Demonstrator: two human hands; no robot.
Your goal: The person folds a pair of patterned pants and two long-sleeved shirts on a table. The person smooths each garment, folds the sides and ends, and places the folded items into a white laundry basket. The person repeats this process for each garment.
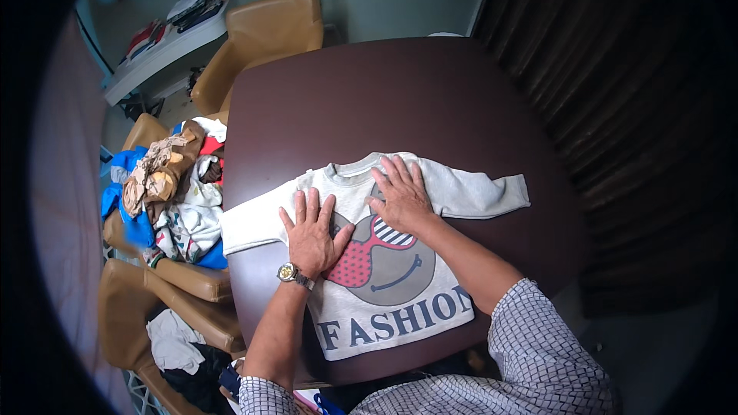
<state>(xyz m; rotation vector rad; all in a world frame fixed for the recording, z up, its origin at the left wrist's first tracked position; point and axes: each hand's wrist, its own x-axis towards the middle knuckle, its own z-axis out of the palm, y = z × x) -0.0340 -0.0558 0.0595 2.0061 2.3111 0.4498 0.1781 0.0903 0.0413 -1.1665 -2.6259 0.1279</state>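
Observation:
A pale grey sweatshirt lies spread out, front side up, on a dark reddish-brown table. Its collar points away from me and both sleeves reach out sideways. On its front are a grey cartoon face with pink and striped sunglasses and large dark lettering. My left hand rests flat on the left chest of the sweatshirt, fingers spread; a metal watch is on that wrist. My right hand lies flat just below the collar, right of centre, fingers stretched out. Neither hand grips the cloth.
A heap of mixed clothes fills a tan chair at the table's left. Nearer, another tan chair holds a light grey garment and dark cloth. Behind stand an empty tan chair and a white shelf with folded clothes. A dark curtain hangs right.

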